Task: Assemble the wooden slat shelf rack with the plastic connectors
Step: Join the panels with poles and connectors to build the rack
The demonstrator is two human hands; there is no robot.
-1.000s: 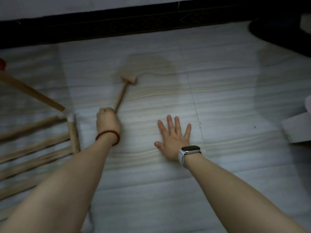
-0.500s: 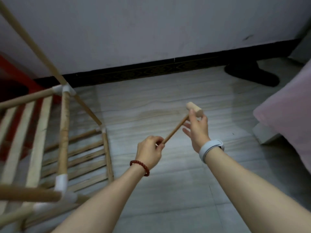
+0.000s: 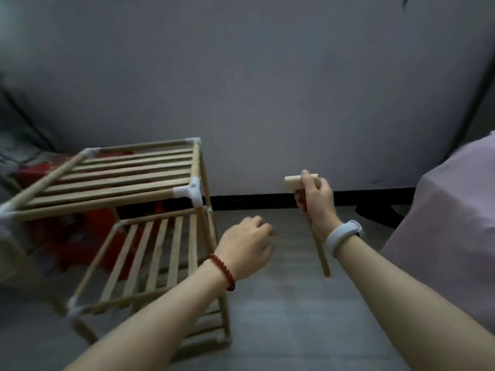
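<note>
A person's right hand (image 3: pixel 314 203) grips a small wooden mallet (image 3: pixel 301 181) just under its head, beside the standing shelf rack (image 3: pixel 128 183); the left hand (image 3: pixel 246 245), loosely curled, holds nothing. Next, seemingly, tapping a white corner connector (image 3: pixel 190 192) home.

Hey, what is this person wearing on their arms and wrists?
Both forearms are bare, with no sleeves in view. The left wrist carries a red beaded bracelet. The right wrist carries a pale grey, smooth, rounded band.
</note>
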